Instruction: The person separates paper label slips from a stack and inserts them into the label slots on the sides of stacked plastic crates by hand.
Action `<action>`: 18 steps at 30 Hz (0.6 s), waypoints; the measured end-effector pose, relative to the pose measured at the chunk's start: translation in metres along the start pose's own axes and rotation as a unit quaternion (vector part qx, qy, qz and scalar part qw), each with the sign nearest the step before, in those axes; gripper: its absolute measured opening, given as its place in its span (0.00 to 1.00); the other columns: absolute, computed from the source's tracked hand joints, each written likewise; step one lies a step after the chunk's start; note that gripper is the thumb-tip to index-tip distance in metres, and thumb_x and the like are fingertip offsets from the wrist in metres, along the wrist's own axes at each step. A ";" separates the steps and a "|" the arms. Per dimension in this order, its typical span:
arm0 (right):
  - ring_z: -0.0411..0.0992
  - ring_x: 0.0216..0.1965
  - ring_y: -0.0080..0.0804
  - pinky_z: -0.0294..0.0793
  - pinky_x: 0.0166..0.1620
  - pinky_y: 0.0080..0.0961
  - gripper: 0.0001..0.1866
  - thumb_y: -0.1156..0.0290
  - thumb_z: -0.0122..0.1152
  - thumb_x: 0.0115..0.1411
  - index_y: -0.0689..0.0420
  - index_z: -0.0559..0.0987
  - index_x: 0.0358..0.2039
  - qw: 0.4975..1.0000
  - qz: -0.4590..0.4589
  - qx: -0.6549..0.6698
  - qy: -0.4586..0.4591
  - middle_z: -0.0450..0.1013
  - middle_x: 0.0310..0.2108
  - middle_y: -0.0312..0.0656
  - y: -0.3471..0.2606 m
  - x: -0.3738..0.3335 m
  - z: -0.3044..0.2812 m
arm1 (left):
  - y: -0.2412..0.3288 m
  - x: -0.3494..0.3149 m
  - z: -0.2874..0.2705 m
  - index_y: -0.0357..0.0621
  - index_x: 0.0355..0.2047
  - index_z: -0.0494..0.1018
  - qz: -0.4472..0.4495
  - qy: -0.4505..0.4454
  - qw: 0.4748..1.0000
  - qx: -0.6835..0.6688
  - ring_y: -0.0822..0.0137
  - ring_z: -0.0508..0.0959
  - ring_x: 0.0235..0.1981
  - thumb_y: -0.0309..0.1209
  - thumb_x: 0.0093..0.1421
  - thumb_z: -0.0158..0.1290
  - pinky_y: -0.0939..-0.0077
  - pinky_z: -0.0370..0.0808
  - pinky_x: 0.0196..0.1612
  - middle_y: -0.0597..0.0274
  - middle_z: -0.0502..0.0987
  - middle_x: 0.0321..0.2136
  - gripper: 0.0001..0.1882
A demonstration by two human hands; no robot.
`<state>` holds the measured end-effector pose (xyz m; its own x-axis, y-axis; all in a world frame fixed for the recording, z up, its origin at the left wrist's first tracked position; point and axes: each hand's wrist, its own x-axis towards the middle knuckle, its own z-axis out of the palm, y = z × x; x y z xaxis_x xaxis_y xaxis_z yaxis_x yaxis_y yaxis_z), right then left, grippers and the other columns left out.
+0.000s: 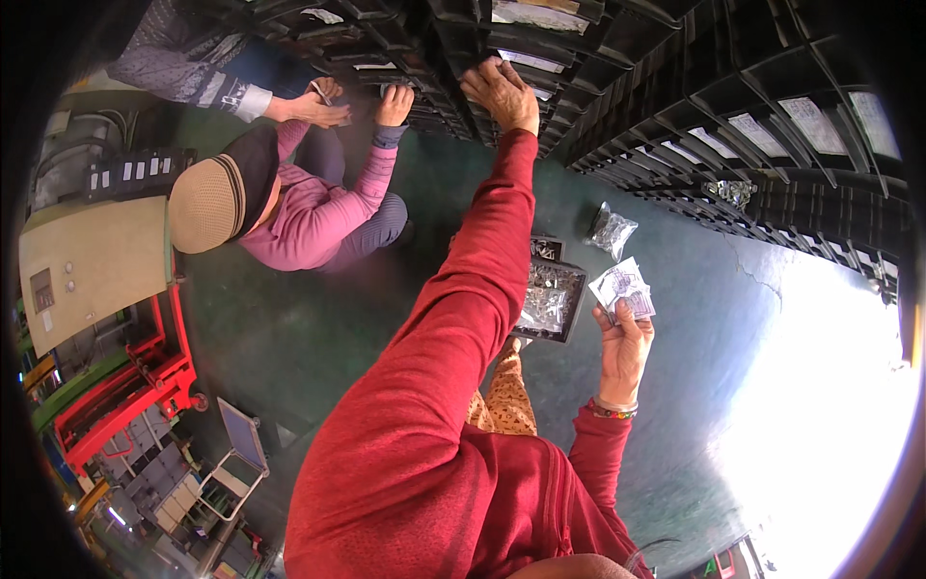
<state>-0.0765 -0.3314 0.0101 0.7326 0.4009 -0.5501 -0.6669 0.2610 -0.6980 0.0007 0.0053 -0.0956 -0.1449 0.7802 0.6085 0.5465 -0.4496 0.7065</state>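
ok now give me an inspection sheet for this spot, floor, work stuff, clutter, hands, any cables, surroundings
Surface: green floor, strong glare at right
Work things: printed paper slips; black plastic crates with white labels; black tray holding small metallic pieces
Clutter: clear plastic bag on the floor, apart from the tray
Grippers: bare hands; left hand up at the crates, its grip unclear; right hand pinches the slips
Cables: nothing clearly seen
Surroundings: crouching co-worker in pink; another person's patterned sleeve; red wheeled frame; beige cabinet; platform trolley
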 end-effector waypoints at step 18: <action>0.74 0.35 0.33 0.79 0.34 0.31 0.12 0.81 0.56 0.53 0.63 0.73 0.40 1.000 -0.017 0.018 -0.011 0.74 0.36 0.43 0.009 -0.004 -0.006 | 0.003 0.011 0.001 0.38 0.26 0.62 -0.084 -0.059 0.973 -0.207 0.58 0.69 0.30 0.12 0.50 0.48 0.69 0.71 0.30 0.52 0.64 0.29 0.09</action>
<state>-0.0846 -0.3358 0.0028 0.7517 0.4098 -0.5167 -0.6469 0.3061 -0.6984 0.0015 0.0130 -0.0866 -0.0946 0.8909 0.4443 0.1401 -0.4299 0.8919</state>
